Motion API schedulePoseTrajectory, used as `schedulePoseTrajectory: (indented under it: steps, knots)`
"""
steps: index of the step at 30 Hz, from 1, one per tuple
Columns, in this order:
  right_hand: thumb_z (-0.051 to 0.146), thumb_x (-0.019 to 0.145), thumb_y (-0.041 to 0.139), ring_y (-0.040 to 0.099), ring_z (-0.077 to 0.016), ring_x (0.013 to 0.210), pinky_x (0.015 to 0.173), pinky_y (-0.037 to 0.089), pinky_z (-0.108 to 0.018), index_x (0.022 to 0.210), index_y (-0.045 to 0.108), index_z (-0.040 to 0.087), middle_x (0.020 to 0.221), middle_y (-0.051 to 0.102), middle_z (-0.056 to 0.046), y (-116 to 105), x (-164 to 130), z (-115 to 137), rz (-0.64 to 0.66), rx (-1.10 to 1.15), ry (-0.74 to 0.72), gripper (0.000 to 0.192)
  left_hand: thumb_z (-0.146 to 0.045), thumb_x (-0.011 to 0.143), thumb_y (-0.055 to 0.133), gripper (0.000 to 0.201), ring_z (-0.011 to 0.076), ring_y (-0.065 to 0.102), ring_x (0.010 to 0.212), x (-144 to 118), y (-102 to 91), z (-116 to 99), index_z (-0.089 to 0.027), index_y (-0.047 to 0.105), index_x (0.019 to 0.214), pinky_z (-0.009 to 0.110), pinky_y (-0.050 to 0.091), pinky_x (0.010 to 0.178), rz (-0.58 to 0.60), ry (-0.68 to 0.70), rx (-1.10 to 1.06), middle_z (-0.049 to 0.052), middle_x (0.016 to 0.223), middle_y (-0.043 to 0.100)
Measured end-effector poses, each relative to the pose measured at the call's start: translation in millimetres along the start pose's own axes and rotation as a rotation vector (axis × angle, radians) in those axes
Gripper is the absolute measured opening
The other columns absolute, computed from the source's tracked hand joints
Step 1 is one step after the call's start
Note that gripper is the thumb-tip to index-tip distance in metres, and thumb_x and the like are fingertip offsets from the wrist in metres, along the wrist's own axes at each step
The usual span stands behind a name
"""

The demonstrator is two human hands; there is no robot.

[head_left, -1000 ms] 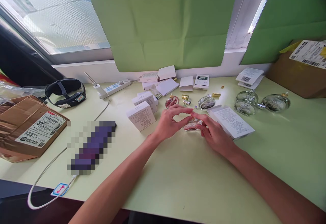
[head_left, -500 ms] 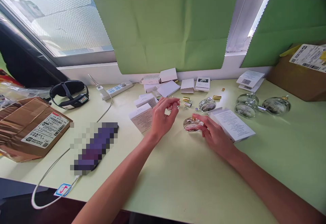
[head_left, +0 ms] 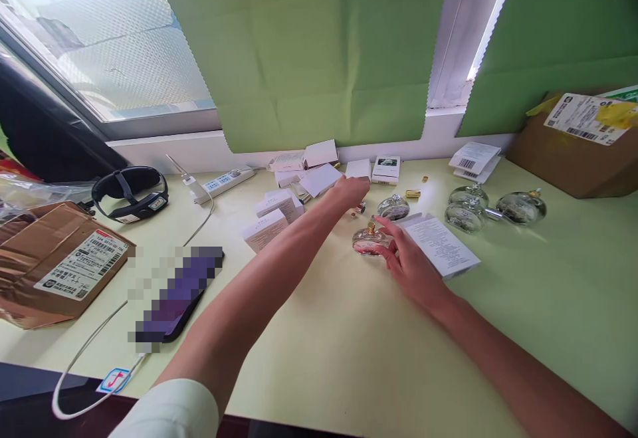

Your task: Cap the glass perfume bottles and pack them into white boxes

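A clear glass perfume bottle (head_left: 367,244) with pinkish liquid and a gold neck stands upright on the table. My right hand (head_left: 406,258) holds it from the right side, thumb low on the glass and index finger up by the neck. Stretched far across the table, my left hand (head_left: 353,191) is over the small metal caps, just in front of the white boxes; its fingers are hidden behind the back of the hand. Another perfume bottle (head_left: 393,209) and a gold cap (head_left: 413,194) are just beyond the held one. A printed carton (head_left: 443,245) lies beside my right hand.
More perfume bottles (head_left: 521,207) stand at the right, before a brown cardboard box (head_left: 573,159). Opened white boxes (head_left: 319,179) lie along the back. On the left are a phone (head_left: 182,298) with a white cable, a power strip (head_left: 224,184), a black headset (head_left: 132,195) and a carton (head_left: 60,265).
My left hand has reached forward and right, from beside the boxes to over the caps. My right hand stays at the bottle, its index finger now off the top. The view has shifted slightly.
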State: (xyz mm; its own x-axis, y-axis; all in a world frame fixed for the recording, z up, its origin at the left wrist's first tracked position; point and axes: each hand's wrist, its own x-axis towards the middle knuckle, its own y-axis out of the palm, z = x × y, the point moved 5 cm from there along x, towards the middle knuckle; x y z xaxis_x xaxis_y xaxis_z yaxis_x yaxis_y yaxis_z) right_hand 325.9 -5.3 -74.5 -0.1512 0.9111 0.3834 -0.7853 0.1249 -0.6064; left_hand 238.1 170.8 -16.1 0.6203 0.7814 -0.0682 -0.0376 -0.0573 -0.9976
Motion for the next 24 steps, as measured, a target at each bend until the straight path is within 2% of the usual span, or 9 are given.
schedulePoseTrajectory:
  steps: [6, 10, 14, 16, 17, 20, 24]
  knots:
    - [0.032, 0.104, 0.041, 0.067, -0.0226, 0.093, 0.083, 0.055, -0.041, 0.152, 0.034, 0.032, 0.121, 0.066, -0.008, 0, 1, 2, 0.005, 0.021, -0.019, 0.049, 0.004, 0.062, 0.077, 0.023, 0.0336, 0.069, 0.096, 10, 8.7, 2, -0.015, 0.068, 0.072, 0.045, 0.048, 0.089, 0.017, -0.012, -0.044, 0.011, 0.08, 0.071]
    - [0.033, 0.103, 0.043, 0.067, -0.021, 0.086, 0.084, 0.055, -0.043, 0.152, 0.033, 0.031, 0.129, 0.064, -0.01, 1, 1, -1, -0.001, 0.043, 0.003, 0.05, 0.005, 0.072, 0.069, 0.019, 0.0312, 0.067, 0.099, 5, 3.7, 3, -0.012, 0.071, 0.081, 0.044, 0.048, 0.092, -0.035, 0.004, -0.048, 0.014, 0.088, 0.07]
    - [0.04, 0.102, 0.044, 0.066, -0.0178, 0.072, 0.079, 0.057, -0.043, 0.154, 0.03, 0.029, 0.133, 0.063, -0.012, 4, 0, -9, -0.005, 0.092, 0.092, 0.054, -0.005, 0.092, 0.047, 0.031, 0.0237, 0.064, 0.101, -34, -16.5, -1, -0.015, 0.067, 0.114, 0.037, 0.05, 0.091, -0.16, 0.044, -0.095, 0.016, 0.118, 0.061]
    - [0.042, 0.102, 0.045, 0.064, -0.0158, 0.066, 0.076, 0.058, -0.042, 0.153, 0.033, 0.027, 0.131, 0.065, -0.012, 6, 0, -12, 0.0, 0.11, 0.121, 0.055, -0.011, 0.097, 0.042, 0.037, 0.0197, 0.064, 0.099, -63, -31.6, -4, -0.02, 0.062, 0.128, 0.033, 0.051, 0.089, -0.255, 0.106, -0.212, 0.013, 0.122, 0.058]
    - [0.043, 0.101, 0.046, 0.063, -0.015, 0.063, 0.074, 0.058, -0.041, 0.152, 0.035, 0.027, 0.13, 0.066, -0.011, 6, 0, -13, 0.003, 0.118, 0.127, 0.055, -0.012, 0.098, 0.043, 0.037, 0.019, 0.064, 0.097, -77, -38.4, -6, -0.022, 0.064, 0.126, 0.032, 0.051, 0.087, -0.279, 0.153, -0.27, 0.012, 0.119, 0.059]
    - [0.046, 0.099, 0.049, 0.063, -0.0138, 0.06, 0.068, 0.058, -0.039, 0.151, 0.04, 0.028, 0.127, 0.068, -0.01, 6, 1, -14, 0.002, 0.148, 0.142, 0.055, -0.019, 0.094, 0.055, 0.03, 0.018, 0.066, 0.087, -109, -50.7, -12, -0.023, 0.067, 0.121, 0.029, 0.051, 0.078, -0.213, 0.226, -0.385, 0.008, 0.105, 0.067]
    - [0.051, 0.098, 0.051, 0.064, -0.0143, 0.062, 0.066, 0.057, -0.037, 0.15, 0.043, 0.028, 0.112, 0.071, -0.006, 5, 0, -15, 0.03, 0.174, 0.184, 0.058, -0.021, 0.089, 0.063, 0.018, 0.017, 0.068, 0.077, -125, -58.7, -21, -0.023, 0.071, 0.105, 0.026, 0.049, 0.065, -0.118, 0.282, -0.478, 0.001, 0.086, 0.075]
